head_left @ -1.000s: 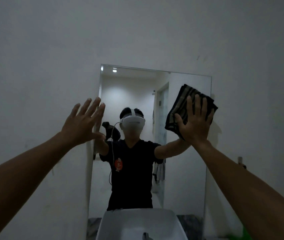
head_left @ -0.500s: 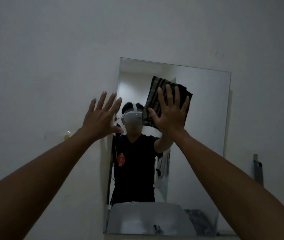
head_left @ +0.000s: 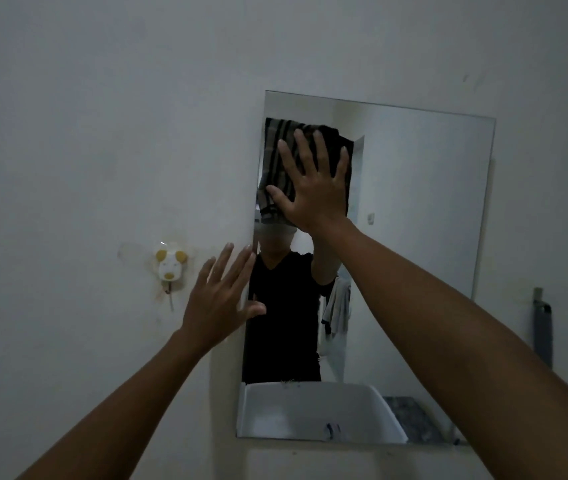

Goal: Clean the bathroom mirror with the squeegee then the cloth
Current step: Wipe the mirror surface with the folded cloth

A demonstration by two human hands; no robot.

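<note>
Your right hand (head_left: 313,188), fingers spread, presses striped cloth (head_left: 277,157) flat on mirror (head_left: 424,209) upper-left; left hand (head_left: 218,303) wide, empty, at mirror's left edge.

Single view only, worn on the head, aimed forward and tilted slightly upward at a pale wall (head_left: 102,116). Close enough for both forearms to enter from the bottom corners and reach the mirror (head_left: 421,237) hung right of centre. Seen a little from the left, so the mirror's top edge slopes down toward the right. Wide-angle, taking in a small animal-shaped wall hook (head_left: 170,265) left of the mirror and a grey upright object (head_left: 542,327) at the far right. In the reflection, a white basin (head_left: 317,410) along the bottom. No second view to overlap with.
</note>
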